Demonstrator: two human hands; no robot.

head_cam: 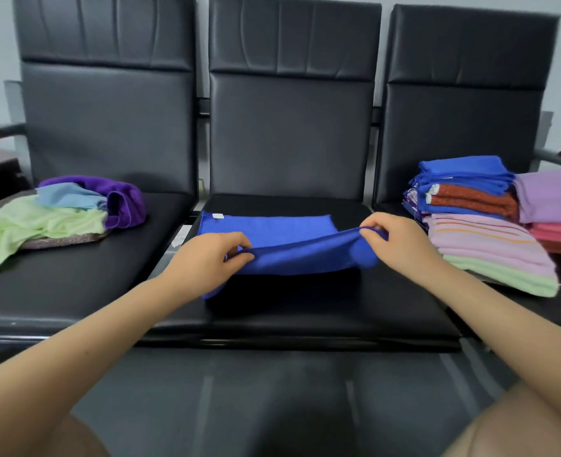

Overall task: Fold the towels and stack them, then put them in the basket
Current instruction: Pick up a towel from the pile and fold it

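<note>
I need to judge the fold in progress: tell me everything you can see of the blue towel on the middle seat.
The bright blue, soft-looking cloth towel lies on the black padded middle seat, its far part spread flat with a small white tag at the far left corner. Its near edge is lifted off the seat: the left hand pinches it on the left, the right hand on the right, and the cloth sags between them. It is only partly folded and touches no other towel.
</note>
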